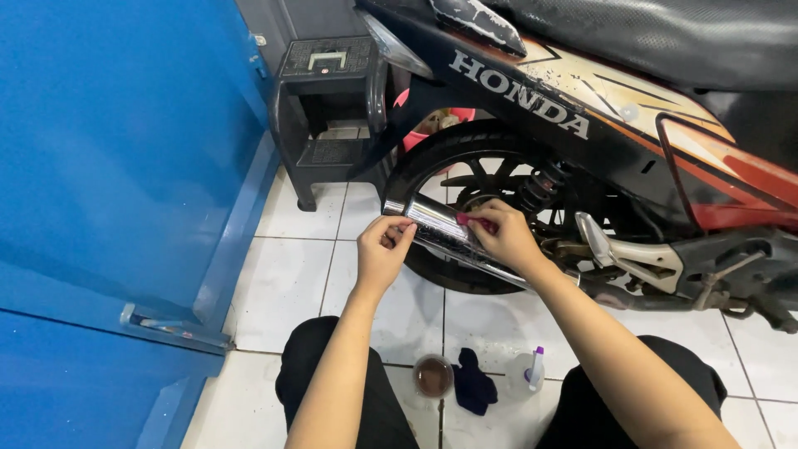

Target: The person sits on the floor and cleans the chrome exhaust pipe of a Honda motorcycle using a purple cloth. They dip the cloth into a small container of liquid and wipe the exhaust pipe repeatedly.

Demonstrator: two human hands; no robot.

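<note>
Gripping the chrome exhaust muffler (436, 229) from both sides, both hands sit mid-frame, just below the rear wheel (465, 158) of the motorcycle (582, 108). Left hand (381, 249) is at the muffler's tail end, fingers curled and pinched against the rim near the outlet; what it pinches, if anything, can't tell. Right hand (503, 237) lies on top of the muffler a bit further toward frame right, fingers closed on a small red-pink item (475, 221), maybe a scrap of pad or cloth, pressed to the chrome.

Muffler's long axis runs diagonal: tail at centre-left, body dropping toward lower right where it meets the pipe near the footpeg bracket (619, 249). Left hand is nearer the open end, right hand nearer the mid-body.

On the white tile floor (291, 283), between the person's knees at bottom centre: small cup of brown liquid (433, 376), dark cloth (474, 382), small white bottle with purple cap (536, 370). Blue door (108, 166) fills frame left; dark plastic stool (324, 100) upper centre-left.
</note>
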